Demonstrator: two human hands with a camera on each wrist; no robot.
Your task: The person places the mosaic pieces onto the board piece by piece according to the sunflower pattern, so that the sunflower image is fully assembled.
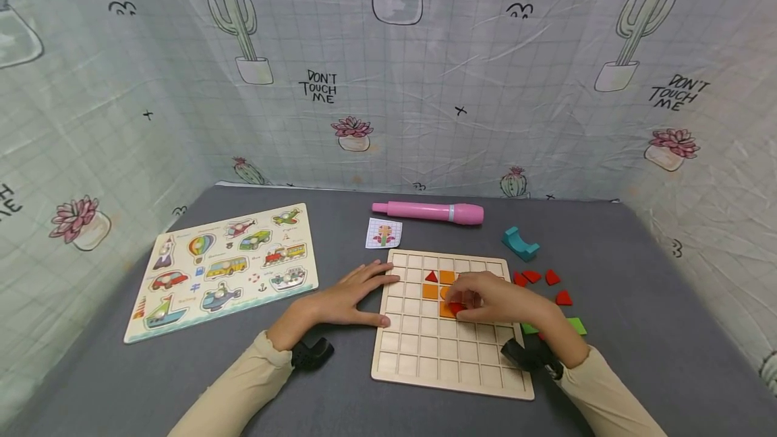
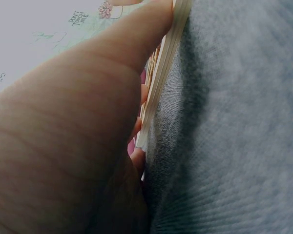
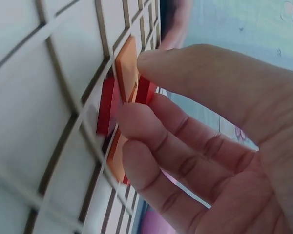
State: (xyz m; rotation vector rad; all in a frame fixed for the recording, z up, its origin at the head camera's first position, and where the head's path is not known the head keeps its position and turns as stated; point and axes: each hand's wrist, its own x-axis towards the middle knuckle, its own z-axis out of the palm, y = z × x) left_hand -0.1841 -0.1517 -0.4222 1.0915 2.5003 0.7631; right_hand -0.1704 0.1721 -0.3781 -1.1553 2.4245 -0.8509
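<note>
A square wooden grid board (image 1: 419,342) lies on the dark table. My left hand (image 1: 349,297) rests at its left edge, fingers spread, fingertips and thumb touching the rim. Over the middle of the board, my right hand (image 1: 494,299) pinches a red piece (image 3: 145,91) between thumb and fingers; its full shape is hidden. In the right wrist view another red piece (image 3: 107,106) stands in a cell close to the fingertips. Orange squares (image 1: 429,290) and a red triangle (image 1: 432,276) sit in cells nearby, partly covered by that hand.
Loose red pieces (image 1: 552,278), green pieces (image 1: 577,326) and a teal arch-shaped block (image 1: 520,244) lie right of the board. Behind it are a small pattern card (image 1: 384,233) and a pink stick-like object (image 1: 425,211). A vehicle picture puzzle (image 1: 243,319) lies at the left.
</note>
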